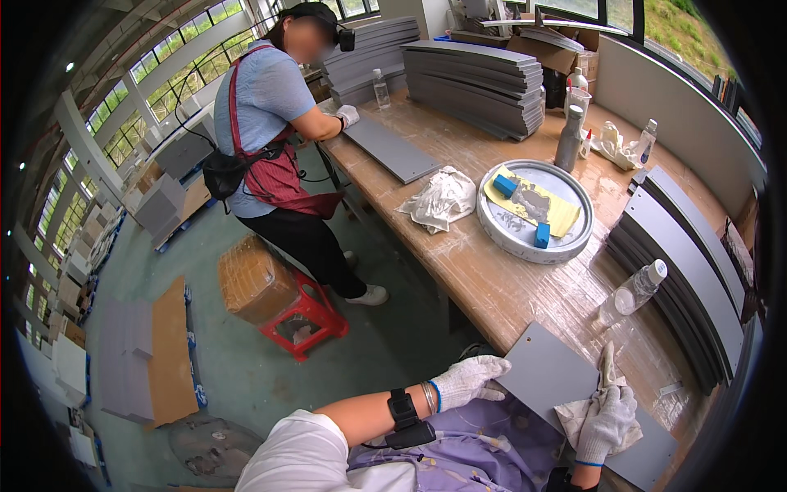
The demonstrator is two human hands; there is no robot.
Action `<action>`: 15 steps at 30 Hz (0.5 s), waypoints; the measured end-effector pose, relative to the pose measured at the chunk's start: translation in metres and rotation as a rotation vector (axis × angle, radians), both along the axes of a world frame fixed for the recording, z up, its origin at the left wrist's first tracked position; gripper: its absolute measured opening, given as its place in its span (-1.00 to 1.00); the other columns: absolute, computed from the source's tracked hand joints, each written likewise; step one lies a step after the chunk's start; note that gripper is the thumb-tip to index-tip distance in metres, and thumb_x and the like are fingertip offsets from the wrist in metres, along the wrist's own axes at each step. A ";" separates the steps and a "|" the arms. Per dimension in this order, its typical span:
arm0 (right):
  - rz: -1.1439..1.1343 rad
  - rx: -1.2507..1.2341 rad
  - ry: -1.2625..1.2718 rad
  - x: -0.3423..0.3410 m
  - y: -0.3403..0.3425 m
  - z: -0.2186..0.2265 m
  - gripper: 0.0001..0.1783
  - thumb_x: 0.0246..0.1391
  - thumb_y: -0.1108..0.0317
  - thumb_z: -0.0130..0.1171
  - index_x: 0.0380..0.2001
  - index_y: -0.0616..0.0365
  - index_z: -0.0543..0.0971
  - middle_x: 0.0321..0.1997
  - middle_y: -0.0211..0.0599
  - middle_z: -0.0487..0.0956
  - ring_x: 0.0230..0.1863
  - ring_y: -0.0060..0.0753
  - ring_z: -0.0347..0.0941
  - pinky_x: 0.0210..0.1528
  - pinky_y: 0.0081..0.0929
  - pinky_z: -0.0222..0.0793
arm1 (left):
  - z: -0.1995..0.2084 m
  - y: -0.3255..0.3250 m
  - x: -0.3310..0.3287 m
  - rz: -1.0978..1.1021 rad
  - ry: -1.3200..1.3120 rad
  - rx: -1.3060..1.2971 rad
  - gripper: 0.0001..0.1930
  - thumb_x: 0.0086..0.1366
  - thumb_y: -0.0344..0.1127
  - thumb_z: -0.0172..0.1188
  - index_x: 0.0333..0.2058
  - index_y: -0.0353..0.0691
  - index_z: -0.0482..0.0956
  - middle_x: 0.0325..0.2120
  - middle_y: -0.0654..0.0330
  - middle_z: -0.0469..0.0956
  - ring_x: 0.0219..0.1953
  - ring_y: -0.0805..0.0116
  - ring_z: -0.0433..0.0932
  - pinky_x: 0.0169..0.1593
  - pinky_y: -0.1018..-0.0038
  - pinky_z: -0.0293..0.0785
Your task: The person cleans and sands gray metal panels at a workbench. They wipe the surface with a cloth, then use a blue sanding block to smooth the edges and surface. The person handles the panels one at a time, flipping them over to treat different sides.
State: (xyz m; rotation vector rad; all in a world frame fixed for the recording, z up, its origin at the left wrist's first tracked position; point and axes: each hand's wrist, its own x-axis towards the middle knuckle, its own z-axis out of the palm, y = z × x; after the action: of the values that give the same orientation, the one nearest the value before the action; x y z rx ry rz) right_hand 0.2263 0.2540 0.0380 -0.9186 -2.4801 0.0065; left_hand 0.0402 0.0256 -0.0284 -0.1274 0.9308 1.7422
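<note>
A flat grey panel [548, 369] with small holes lies at the table's near edge, its near part in front of me. My left hand [471, 382], in a white knit glove, closes on the panel's left edge with the fingers curled. My right hand [607, 420], gloved too, presses a crumpled white cloth [580, 416] onto the panel's face. Part of the cloth sticks up beyond the fingers. Just past the panel, a clear plastic bottle [630, 295] with a white cap lies tilted on the table.
On the film-covered table [459, 271] sit a round grey lid [537, 254] with blue blocks and a yellow sheet, a rag [443, 199], a grey bottle [569, 139] and panel stacks [471, 82], [680, 271]. Across the left side, a co-worker [266, 123] handles another panel [385, 148]. A red stool [307, 320] carries a box.
</note>
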 end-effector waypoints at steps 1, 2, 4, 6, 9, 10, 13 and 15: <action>-0.002 -0.009 0.001 0.000 0.000 0.000 -0.56 -0.14 0.51 0.24 -0.07 0.17 0.58 -0.05 -0.13 0.50 -0.01 -0.03 0.38 0.06 -0.19 0.31 | 0.000 0.000 0.000 -0.002 0.001 -0.004 -0.81 0.43 -0.26 0.17 -0.05 -0.13 0.59 -0.16 0.24 0.63 -0.23 0.30 0.65 -0.10 0.30 0.67; -0.001 -0.010 -0.001 0.000 0.000 0.000 -0.56 -0.14 0.51 0.24 -0.07 0.17 0.58 -0.05 -0.13 0.50 -0.01 -0.03 0.38 0.06 -0.19 0.31 | -0.001 0.000 0.000 0.000 0.004 0.000 -0.81 0.43 -0.26 0.16 -0.05 -0.13 0.59 -0.16 0.24 0.63 -0.23 0.30 0.65 -0.11 0.31 0.67; 0.001 -0.010 -0.005 0.000 -0.001 0.001 -0.56 -0.14 0.51 0.24 -0.07 0.17 0.58 -0.06 -0.14 0.49 -0.01 -0.03 0.38 0.06 -0.19 0.30 | -0.003 0.000 0.000 0.003 0.011 0.006 -0.81 0.43 -0.26 0.16 -0.05 -0.13 0.58 -0.16 0.23 0.63 -0.23 0.30 0.65 -0.11 0.31 0.67; -0.002 -0.016 -0.005 0.000 0.000 0.001 -0.56 -0.14 0.51 0.24 -0.08 0.17 0.58 -0.05 -0.13 0.49 -0.01 -0.03 0.38 0.06 -0.19 0.30 | -0.003 0.000 0.001 0.003 0.012 0.006 -0.81 0.43 -0.26 0.16 -0.05 -0.13 0.59 -0.16 0.23 0.63 -0.23 0.30 0.65 -0.11 0.31 0.67; -0.008 -0.024 -0.011 0.000 -0.001 0.002 -0.55 -0.15 0.51 0.25 -0.08 0.17 0.58 -0.04 -0.13 0.50 0.01 -0.02 0.38 0.08 -0.18 0.30 | -0.004 0.001 0.000 -0.003 0.009 -0.003 -0.81 0.43 -0.27 0.16 -0.05 -0.13 0.59 -0.15 0.23 0.63 -0.23 0.30 0.65 -0.11 0.31 0.67; -0.010 -0.026 -0.015 -0.001 -0.001 0.002 -0.55 -0.15 0.51 0.25 -0.07 0.17 0.58 -0.03 -0.13 0.50 0.01 -0.02 0.38 0.09 -0.18 0.30 | -0.005 0.001 -0.001 -0.005 0.008 -0.008 -0.81 0.44 -0.27 0.15 -0.05 -0.13 0.59 -0.15 0.23 0.63 -0.23 0.30 0.65 -0.12 0.31 0.67; -0.021 -0.033 -0.021 0.000 0.000 0.000 -0.55 -0.15 0.50 0.25 -0.07 0.17 0.58 -0.01 -0.12 0.50 0.03 -0.01 0.38 0.11 -0.18 0.30 | -0.005 0.000 -0.001 -0.011 0.012 -0.002 -0.81 0.44 -0.27 0.15 -0.04 -0.13 0.58 -0.16 0.23 0.63 -0.23 0.29 0.65 -0.12 0.31 0.67; -0.032 -0.087 -0.057 0.001 0.000 0.001 -0.51 -0.14 0.50 0.24 -0.02 0.18 0.57 0.06 -0.09 0.48 0.08 0.01 0.36 0.15 -0.16 0.27 | -0.003 0.000 -0.001 -0.011 0.010 -0.005 -0.81 0.44 -0.27 0.15 -0.04 -0.13 0.58 -0.15 0.23 0.63 -0.22 0.29 0.65 -0.11 0.31 0.67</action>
State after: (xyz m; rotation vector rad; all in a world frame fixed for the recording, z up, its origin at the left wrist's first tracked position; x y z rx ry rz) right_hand 0.2272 0.2543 0.0388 -1.0078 -2.5350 0.0790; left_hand 0.0394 0.0257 -0.0317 -0.1164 0.9417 1.7314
